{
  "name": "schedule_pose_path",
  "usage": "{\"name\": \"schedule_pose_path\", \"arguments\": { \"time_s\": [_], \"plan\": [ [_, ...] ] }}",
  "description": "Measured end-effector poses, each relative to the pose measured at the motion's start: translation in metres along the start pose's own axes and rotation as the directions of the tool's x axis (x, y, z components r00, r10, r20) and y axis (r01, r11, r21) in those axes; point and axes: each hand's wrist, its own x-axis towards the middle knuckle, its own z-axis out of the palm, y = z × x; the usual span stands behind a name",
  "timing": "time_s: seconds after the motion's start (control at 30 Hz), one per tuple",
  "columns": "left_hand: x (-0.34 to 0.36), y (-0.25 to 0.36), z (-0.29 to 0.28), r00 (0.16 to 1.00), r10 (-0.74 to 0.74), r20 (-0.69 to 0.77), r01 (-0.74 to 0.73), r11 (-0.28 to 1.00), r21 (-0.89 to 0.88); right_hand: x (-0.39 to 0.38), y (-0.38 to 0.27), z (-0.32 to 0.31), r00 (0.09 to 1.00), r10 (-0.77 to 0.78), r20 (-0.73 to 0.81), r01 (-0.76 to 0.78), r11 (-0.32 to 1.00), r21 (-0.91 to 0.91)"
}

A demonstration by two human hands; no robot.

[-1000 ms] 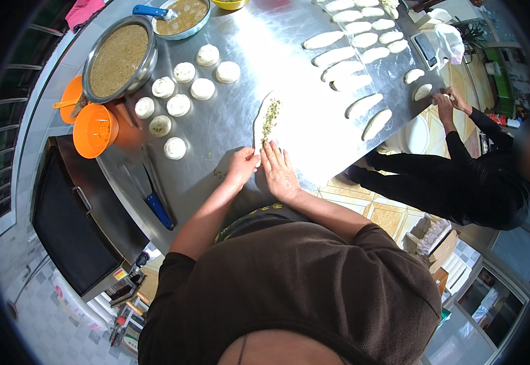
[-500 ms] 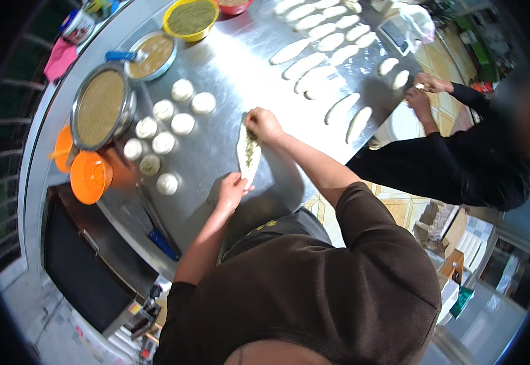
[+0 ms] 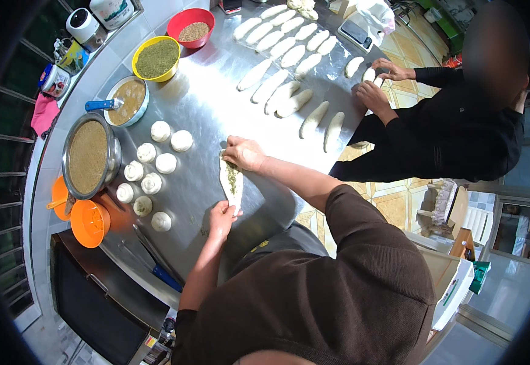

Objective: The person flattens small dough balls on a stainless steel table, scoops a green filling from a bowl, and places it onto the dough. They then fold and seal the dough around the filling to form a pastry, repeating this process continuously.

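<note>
A long flat strip of dough (image 3: 231, 190), with a line of green crumbly filling down its middle, lies on the metal table before me. My left hand (image 3: 220, 220) pinches its near, narrow end. At the far end, my right hand (image 3: 246, 154) has its fingers closed on the dough, covering that tip. Several round white dough balls (image 3: 151, 183) stand to the left of the strip. One of them, near my left hand's side, looks greenish on top.
Bowls line the left side: a steel bowl of brown paste (image 3: 88, 151), a yellow bowl of green crumbs (image 3: 155, 59), a red bowl (image 3: 192, 28) and an orange bowl (image 3: 90, 224). Shaped dough pieces (image 3: 269, 40) fill the far side. A co-worker's hands (image 3: 379, 86) handle dough at right.
My view has shifted, bringing more of the far shelf and red bowl into sight. Both my hands keep hold of the dough strip's ends. The co-worker's hands are now over the table edge.
</note>
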Motion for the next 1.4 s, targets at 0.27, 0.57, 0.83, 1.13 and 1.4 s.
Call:
{"name": "schedule_pose_path", "arguments": {
  "time_s": [0.27,0.57,0.83,1.13,1.4],
  "plan": [
    [-0.001,-0.004,0.003,1.000,-0.004,-0.005,0.003,1.000,-0.015,-0.035,-0.011,0.042,0.997,-0.075,-0.009,0.075,0.996,0.051],
    [-0.005,0.001,0.007,0.999,-0.029,-0.036,0.028,1.000,-0.013,-0.013,-0.002,0.013,0.987,-0.027,0.160,-0.010,0.974,0.226],
    [-0.010,0.002,0.008,0.999,0.002,-0.041,-0.003,1.000,-0.008,-0.039,-0.017,0.043,0.980,-0.131,0.149,0.104,0.979,0.178],
    [-0.012,-0.010,0.004,0.997,0.054,-0.052,-0.054,0.999,-0.004,-0.028,-0.004,0.035,0.975,-0.194,0.108,0.169,0.964,0.204],
    [-0.015,-0.008,-0.001,0.998,0.006,-0.065,-0.007,1.000,-0.014,-0.068,-0.041,0.048,0.987,-0.162,0.000,0.162,0.986,0.047]
  ]
}}
